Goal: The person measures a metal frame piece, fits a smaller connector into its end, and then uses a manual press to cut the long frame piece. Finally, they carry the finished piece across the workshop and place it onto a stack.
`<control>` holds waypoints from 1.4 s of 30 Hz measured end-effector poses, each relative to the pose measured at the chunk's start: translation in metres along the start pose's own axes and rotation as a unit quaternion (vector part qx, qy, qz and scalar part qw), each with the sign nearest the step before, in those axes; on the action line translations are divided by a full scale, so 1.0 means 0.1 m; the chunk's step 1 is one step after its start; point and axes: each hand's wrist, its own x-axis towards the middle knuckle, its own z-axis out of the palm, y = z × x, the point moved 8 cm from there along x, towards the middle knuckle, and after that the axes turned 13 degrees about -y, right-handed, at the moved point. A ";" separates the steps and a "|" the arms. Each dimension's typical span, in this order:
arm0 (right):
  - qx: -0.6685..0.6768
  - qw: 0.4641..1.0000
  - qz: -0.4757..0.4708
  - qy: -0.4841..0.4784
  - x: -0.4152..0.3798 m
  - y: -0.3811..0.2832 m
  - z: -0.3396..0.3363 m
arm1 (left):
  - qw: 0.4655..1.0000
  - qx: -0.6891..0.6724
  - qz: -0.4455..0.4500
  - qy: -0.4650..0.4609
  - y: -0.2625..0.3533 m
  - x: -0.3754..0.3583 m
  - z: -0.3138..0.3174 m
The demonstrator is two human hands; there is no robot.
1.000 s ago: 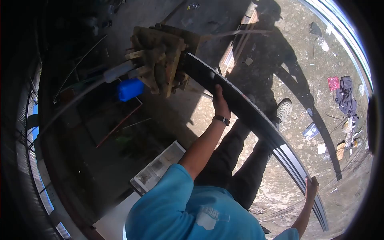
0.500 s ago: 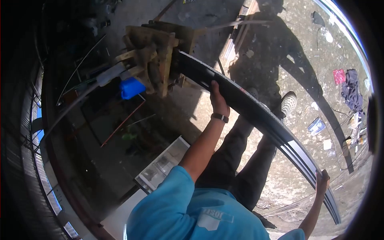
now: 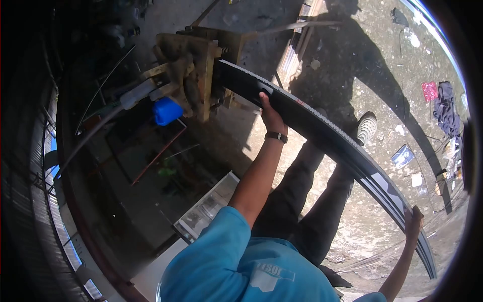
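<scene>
A long black profile (image 3: 312, 126) with grooves and a pale, rough-looking edge crosses the view from the upper middle to the lower right, bowed by the wide lens. Near its far end, my left hand (image 3: 273, 120) grips it with the thumb lying on the dark face; the other fingers are hidden behind. Towards the near end, my right hand (image 3: 413, 224) is closed around the profile. The far tip reaches a worn yellowish machine (image 3: 201, 75) with plates and a spring, overlapping its front in this view.
A blue plastic container (image 3: 167, 111) hangs at the machine's side. Below lies a white-framed panel (image 3: 205, 207). Long strips (image 3: 298, 48) rest on the floor beyond. Dark cloth (image 3: 445, 108), a red packet (image 3: 429, 91) and litter lie to the right. My shoe (image 3: 367, 128) stands beneath the profile.
The profile and both hands sit slightly differently in view: the far end a little further left and up, my right hand a little right. Both grips stay the same.
</scene>
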 end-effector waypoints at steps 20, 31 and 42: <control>-0.001 0.978 -0.135 0.157 0.16 -0.30 -0.37 | 0.022 0.929 0.320 0.182 6.10 -2.02 0.83; 0.007 0.996 -0.082 0.042 0.26 -0.13 -0.29 | 0.084 0.943 0.098 0.305 7.09 -1.90 -0.81; -0.015 0.999 -0.043 0.019 -0.02 -0.56 -0.54 | 0.086 0.968 -0.096 0.217 7.26 -1.03 -1.03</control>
